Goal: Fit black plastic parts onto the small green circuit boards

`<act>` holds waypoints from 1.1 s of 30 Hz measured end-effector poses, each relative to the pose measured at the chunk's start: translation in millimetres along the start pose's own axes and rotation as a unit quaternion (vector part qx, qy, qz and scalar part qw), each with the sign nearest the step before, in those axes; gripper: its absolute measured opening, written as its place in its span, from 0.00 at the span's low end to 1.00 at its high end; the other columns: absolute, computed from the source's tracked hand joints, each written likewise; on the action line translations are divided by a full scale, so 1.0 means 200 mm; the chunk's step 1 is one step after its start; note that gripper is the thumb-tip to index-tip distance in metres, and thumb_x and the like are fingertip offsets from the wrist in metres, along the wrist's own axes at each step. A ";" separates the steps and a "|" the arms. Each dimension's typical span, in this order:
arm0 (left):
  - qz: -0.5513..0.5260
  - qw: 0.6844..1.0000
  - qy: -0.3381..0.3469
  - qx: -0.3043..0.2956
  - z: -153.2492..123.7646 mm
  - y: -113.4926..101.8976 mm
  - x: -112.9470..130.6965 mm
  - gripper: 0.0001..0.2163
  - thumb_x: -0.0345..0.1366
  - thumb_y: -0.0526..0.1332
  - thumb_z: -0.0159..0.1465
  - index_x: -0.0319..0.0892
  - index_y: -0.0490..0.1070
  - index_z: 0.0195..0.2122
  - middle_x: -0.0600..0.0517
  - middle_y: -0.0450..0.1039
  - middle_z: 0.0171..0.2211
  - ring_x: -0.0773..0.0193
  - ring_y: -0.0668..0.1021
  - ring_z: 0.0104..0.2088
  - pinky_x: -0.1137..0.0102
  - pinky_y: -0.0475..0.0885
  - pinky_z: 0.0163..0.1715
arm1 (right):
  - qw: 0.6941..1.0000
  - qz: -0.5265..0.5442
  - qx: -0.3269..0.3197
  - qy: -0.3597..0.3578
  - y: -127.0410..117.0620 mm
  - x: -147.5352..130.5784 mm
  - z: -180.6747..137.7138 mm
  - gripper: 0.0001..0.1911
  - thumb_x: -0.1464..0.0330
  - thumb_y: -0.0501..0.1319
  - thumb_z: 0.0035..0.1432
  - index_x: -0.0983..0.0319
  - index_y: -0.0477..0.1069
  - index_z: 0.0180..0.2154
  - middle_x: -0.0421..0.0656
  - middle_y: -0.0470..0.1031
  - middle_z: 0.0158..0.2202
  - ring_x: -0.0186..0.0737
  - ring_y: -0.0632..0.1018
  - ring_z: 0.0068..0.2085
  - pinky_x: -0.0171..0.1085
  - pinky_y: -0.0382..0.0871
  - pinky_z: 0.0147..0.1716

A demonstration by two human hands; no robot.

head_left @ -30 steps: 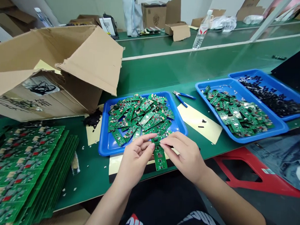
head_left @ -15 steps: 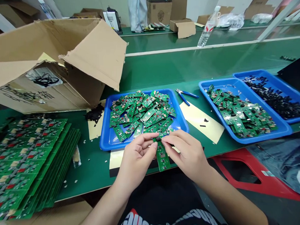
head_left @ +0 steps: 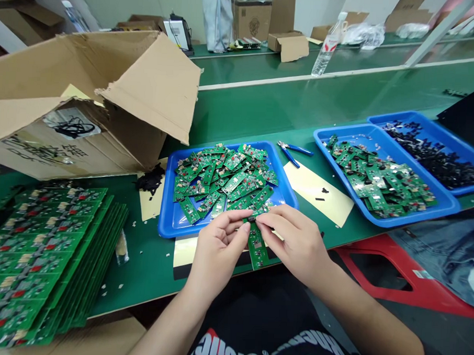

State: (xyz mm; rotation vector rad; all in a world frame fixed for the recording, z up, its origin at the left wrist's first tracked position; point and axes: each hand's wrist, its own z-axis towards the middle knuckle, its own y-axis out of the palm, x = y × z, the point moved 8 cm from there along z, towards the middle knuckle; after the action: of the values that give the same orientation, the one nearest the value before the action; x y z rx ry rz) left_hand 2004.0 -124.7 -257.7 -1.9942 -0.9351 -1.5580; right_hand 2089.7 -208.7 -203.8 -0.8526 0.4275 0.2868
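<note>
A small green circuit board [head_left: 258, 247] hangs upright at the table's front edge, between my two hands. My left hand [head_left: 227, 241] pinches its upper left side with thumb and fingers. On the other side, my right hand [head_left: 291, 237] has its fingertips closed at the board's upper right edge, by a small black part [head_left: 251, 218] at the top. Whether the right fingers grip the board or the black part is hidden. Just behind the hands lies a blue tray [head_left: 165, 216] heaped with similar green boards [head_left: 237, 182].
At left stand stacked board panels [head_left: 41, 242] and an open cardboard box [head_left: 147, 84]. Blue-handled cutters [head_left: 295, 148] lie beside a yellow sheet [head_left: 318, 194]. Two more blue trays [head_left: 396, 222] hold boards and black parts [head_left: 438, 155]. A bottle [head_left: 329, 45] stands further back.
Hardly anything differs. Both hands stay at the top of the board, and the view has shifted very slightly.
</note>
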 end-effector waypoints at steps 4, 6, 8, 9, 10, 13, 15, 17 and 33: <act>0.021 0.999 0.030 0.020 0.01 -0.01 0.01 0.10 0.34 0.61 0.54 0.39 0.72 0.37 0.52 0.75 0.26 0.71 0.74 0.23 0.79 0.71 0.22 | 1.000 -0.010 0.004 -0.004 0.00 -0.01 0.00 0.09 0.75 0.54 0.60 0.65 0.72 0.32 0.47 0.72 0.29 0.39 0.74 0.32 0.38 0.70 0.31; 0.030 0.998 0.048 0.034 0.01 -0.02 0.02 0.09 0.33 0.61 0.54 0.39 0.73 0.36 0.53 0.75 0.25 0.72 0.73 0.22 0.80 0.69 0.20 | 1.000 -0.009 0.004 0.002 0.00 0.00 0.00 0.09 0.75 0.53 0.60 0.64 0.72 0.34 0.47 0.73 0.30 0.39 0.74 0.34 0.39 0.71 0.32; 0.036 0.996 0.064 0.047 0.01 -0.02 0.03 0.08 0.33 0.60 0.53 0.40 0.73 0.35 0.53 0.75 0.25 0.71 0.74 0.23 0.79 0.69 0.20 | 1.000 -0.003 0.001 0.006 0.00 0.00 0.00 0.09 0.75 0.53 0.60 0.65 0.72 0.36 0.48 0.73 0.31 0.40 0.75 0.35 0.39 0.71 0.34; 0.038 0.996 0.069 0.049 0.01 -0.02 0.04 0.08 0.33 0.60 0.53 0.40 0.73 0.35 0.53 0.75 0.26 0.71 0.73 0.23 0.79 0.68 0.21 | 1.000 0.001 0.000 0.005 0.00 0.00 0.00 0.09 0.75 0.52 0.60 0.65 0.71 0.36 0.48 0.73 0.32 0.40 0.75 0.35 0.40 0.71 0.34; 0.041 0.995 0.073 0.047 0.01 -0.02 0.04 0.08 0.33 0.60 0.53 0.40 0.73 0.34 0.53 0.74 0.25 0.71 0.73 0.23 0.79 0.68 0.21 | 1.000 0.004 -0.001 0.003 0.00 0.00 0.00 0.09 0.75 0.52 0.60 0.65 0.71 0.36 0.48 0.73 0.32 0.40 0.75 0.35 0.40 0.72 0.34; 0.043 0.996 0.070 0.027 0.01 -0.01 0.04 0.09 0.33 0.60 0.53 0.40 0.73 0.36 0.55 0.71 0.22 0.72 0.70 0.21 0.79 0.66 0.19 | 1.000 -0.002 -0.001 -0.004 0.00 0.00 0.01 0.09 0.75 0.53 0.60 0.65 0.71 0.36 0.47 0.73 0.32 0.40 0.75 0.35 0.40 0.72 0.36; 0.030 0.998 0.056 0.015 0.02 -0.01 0.03 0.12 0.34 0.61 0.53 0.40 0.71 0.40 0.58 0.68 0.20 0.73 0.68 0.20 0.79 0.65 0.19 | 1.000 -0.013 0.002 -0.015 -0.01 0.00 0.01 0.09 0.76 0.53 0.60 0.63 0.71 0.36 0.46 0.73 0.32 0.39 0.75 0.35 0.42 0.72 0.39; 0.010 1.000 0.029 -0.002 0.02 -0.01 0.01 0.15 0.36 0.62 0.52 0.40 0.69 0.42 0.59 0.66 0.18 0.73 0.68 0.19 0.78 0.65 0.18 | 0.999 -0.020 0.007 -0.037 -0.01 -0.01 0.01 0.10 0.77 0.53 0.59 0.62 0.71 0.36 0.44 0.73 0.32 0.37 0.74 0.35 0.45 0.70 0.45; 0.080 0.984 -0.003 -0.158 0.02 0.08 -0.02 0.10 0.40 0.59 0.56 0.40 0.76 0.31 0.51 0.75 0.21 0.65 0.74 0.23 0.72 0.68 0.25 | 0.991 0.116 0.065 0.004 -0.07 0.07 0.00 0.31 0.74 0.54 0.59 0.53 0.48 0.61 0.52 0.59 0.56 0.42 0.75 0.44 0.49 0.70 0.47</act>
State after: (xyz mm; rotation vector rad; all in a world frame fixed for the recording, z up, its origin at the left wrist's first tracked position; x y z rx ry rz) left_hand 2017.2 -133.4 -262.0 -2.2256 -0.5384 -1.6915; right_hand 2108.4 -217.3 -201.6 -0.6774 0.5474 0.4651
